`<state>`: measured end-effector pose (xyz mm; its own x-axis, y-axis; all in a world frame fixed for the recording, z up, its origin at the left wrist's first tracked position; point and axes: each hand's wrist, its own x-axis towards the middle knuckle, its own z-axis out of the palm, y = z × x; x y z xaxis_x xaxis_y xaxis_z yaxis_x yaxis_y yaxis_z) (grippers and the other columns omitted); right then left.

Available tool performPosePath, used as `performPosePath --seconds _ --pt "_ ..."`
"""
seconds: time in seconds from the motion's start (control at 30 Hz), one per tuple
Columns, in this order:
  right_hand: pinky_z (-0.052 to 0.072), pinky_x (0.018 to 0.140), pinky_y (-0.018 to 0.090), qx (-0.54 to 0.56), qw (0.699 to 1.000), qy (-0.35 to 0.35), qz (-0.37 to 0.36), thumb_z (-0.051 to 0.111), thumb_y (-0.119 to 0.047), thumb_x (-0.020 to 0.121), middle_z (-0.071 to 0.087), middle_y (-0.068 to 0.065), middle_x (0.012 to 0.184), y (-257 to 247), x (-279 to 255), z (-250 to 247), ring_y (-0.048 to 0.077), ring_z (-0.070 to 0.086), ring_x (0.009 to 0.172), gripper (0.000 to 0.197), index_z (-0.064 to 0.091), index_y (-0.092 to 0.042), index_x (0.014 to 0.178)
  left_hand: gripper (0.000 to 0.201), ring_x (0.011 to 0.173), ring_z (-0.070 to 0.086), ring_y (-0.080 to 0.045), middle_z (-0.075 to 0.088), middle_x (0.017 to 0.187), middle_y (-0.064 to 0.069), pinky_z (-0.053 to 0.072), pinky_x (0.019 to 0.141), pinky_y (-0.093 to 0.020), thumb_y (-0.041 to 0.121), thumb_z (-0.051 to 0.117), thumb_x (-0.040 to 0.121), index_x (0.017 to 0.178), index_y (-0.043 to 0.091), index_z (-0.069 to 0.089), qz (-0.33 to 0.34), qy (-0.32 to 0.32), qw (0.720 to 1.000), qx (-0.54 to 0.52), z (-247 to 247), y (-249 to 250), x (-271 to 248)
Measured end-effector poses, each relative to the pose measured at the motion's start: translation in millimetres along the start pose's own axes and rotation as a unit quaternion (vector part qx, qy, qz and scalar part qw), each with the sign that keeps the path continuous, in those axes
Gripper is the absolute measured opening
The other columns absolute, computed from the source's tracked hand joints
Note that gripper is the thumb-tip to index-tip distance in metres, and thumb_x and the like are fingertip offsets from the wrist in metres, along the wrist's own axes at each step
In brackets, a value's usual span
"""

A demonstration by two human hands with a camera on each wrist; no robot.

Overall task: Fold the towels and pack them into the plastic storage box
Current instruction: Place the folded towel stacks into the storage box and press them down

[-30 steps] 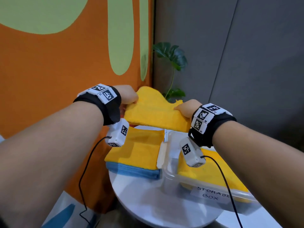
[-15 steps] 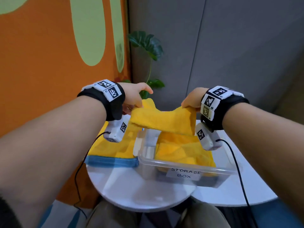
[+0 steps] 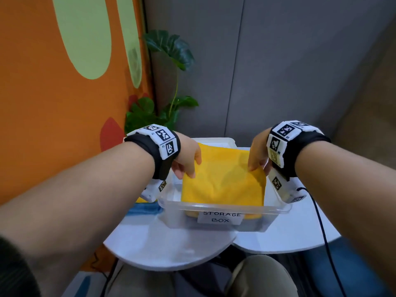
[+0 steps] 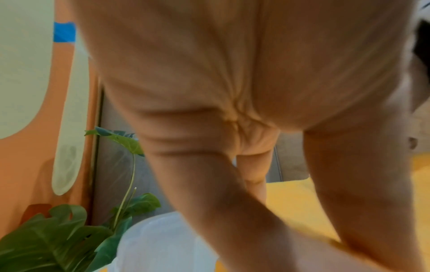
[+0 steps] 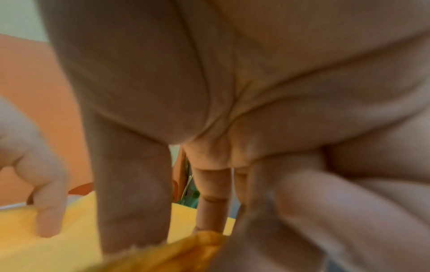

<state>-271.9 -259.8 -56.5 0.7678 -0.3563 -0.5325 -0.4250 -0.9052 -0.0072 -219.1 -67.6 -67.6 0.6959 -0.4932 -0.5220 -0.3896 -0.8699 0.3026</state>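
Now the folded yellow towel (image 3: 222, 181), held up above the clear storage box (image 3: 278, 207) half a second ago, lies lowered inside it at the frame's centre on the white tabletop (image 3: 162, 249), the left hand (image 3: 186, 159) and right hand (image 3: 257, 155) each pinching a side edge between thumb and fingers.

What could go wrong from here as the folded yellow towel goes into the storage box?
1. The yellow towel is pinched only at its side edges by the left hand and right hand; its sagging middle could unfold on release.
2. Its near edge overhangs the storage box front rim, so it may settle draped rather than flat.
3. The box straddles two white tables; pressing down could shift it.
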Motion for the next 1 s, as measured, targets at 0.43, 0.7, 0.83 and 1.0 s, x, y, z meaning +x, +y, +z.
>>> performPosePath --seconds 0.43,0.7,0.83,1.0 --pt "0.046 0.098 0.045 0.173 0.983 -0.034 -0.055 0.061 -0.001 0.088 0.061 0.014 0.117 8 16 -6 0.033 0.056 0.111 0.040 0.055 0.001 0.127 0.058 0.065 0.060 -0.022 0.057 0.097 -0.017 0.059 0.082 -0.038 0.014 0.073 0.084 0.136 0.012 0.048 0.000 0.002 0.995 -0.097 -15 4 3" --pt "0.052 0.079 0.024 -0.066 0.995 -0.050 -0.047 0.061 -0.010 0.091 0.056 0.011 0.131 11 26 17 0.024 0.058 0.102 0.038 0.056 -0.011 0.129 0.074 0.066 0.069 -0.020 0.063 0.093 -0.012 0.057 0.085 -0.042 0.020 0.074 0.084 0.146 0.014 0.034 -0.044 -0.069 0.995 0.049 12 15 -1" --pt "0.054 0.088 0.046 -0.032 0.996 -0.087 -0.005 0.077 -0.021 0.077 0.061 0.014 0.114 5 25 21 0.034 0.065 0.096 0.051 0.060 -0.008 0.123 0.073 0.108 0.064 -0.022 0.056 0.116 -0.005 0.052 0.062 -0.021 0.036 0.069 0.087 0.148 0.020 0.032 -0.009 -0.049 0.982 0.184 13 25 -5" --pt "0.051 0.095 0.040 -0.079 0.996 -0.007 -0.046 0.069 -0.035 0.085 0.059 0.012 0.124 1 20 13 0.029 0.060 0.110 0.052 0.056 -0.012 0.129 0.043 0.110 0.062 -0.020 0.057 0.111 -0.001 0.043 0.050 -0.016 0.034 0.063 0.092 0.132 0.024 0.054 0.010 -0.028 0.977 0.209 6 29 0"
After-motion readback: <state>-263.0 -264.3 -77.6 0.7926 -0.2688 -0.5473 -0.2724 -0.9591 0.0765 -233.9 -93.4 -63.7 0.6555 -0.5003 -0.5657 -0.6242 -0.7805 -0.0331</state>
